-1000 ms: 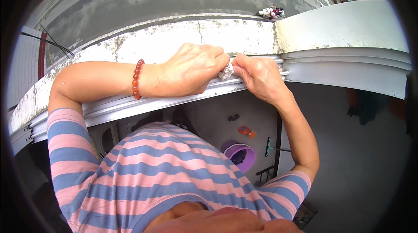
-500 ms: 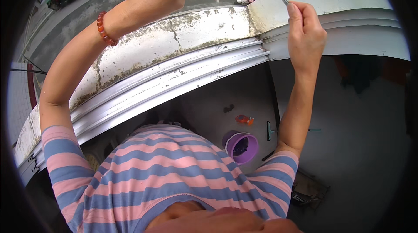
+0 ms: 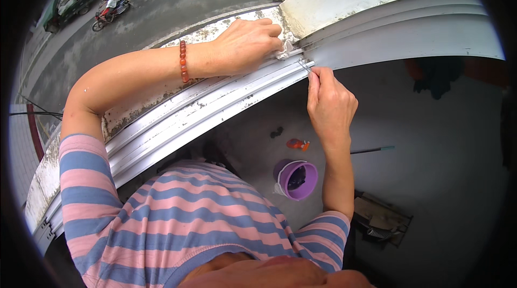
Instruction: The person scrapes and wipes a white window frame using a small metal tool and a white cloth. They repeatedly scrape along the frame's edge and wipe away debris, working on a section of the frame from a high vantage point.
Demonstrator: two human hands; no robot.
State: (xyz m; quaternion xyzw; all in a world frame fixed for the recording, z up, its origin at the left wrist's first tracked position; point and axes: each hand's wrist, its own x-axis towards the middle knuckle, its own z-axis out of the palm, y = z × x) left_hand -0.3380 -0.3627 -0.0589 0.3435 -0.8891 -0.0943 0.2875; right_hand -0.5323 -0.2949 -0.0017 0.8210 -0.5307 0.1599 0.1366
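Observation:
Wet-looking, crumpled white tissue (image 3: 285,50) is pinched in the closed fingers of my left hand (image 3: 246,45). It is down at the right end of the white window track (image 3: 215,100), by the frame corner. My right hand (image 3: 332,103) grips a thin, silvery metal tool (image 3: 305,66) between thumb and fingers. The tool's tip lies at the track's grooves, just below the tissue; its exact kind cannot be made out. Dark specks of dirt dot the rails.
Outside the track runs a stained white ledge (image 3: 129,96), with a street below carrying a red motorcycle (image 3: 112,10) and a loaded green cart (image 3: 67,10). Indoors, a purple bucket (image 3: 308,185), an orange spray bottle (image 3: 296,144) and a long-handled tool (image 3: 372,150) are on the floor.
Both hands have come down from above the ledge to the track's right corner, bringing the tissue and the metal tool together there. A red motorcycle has appeared on the street.

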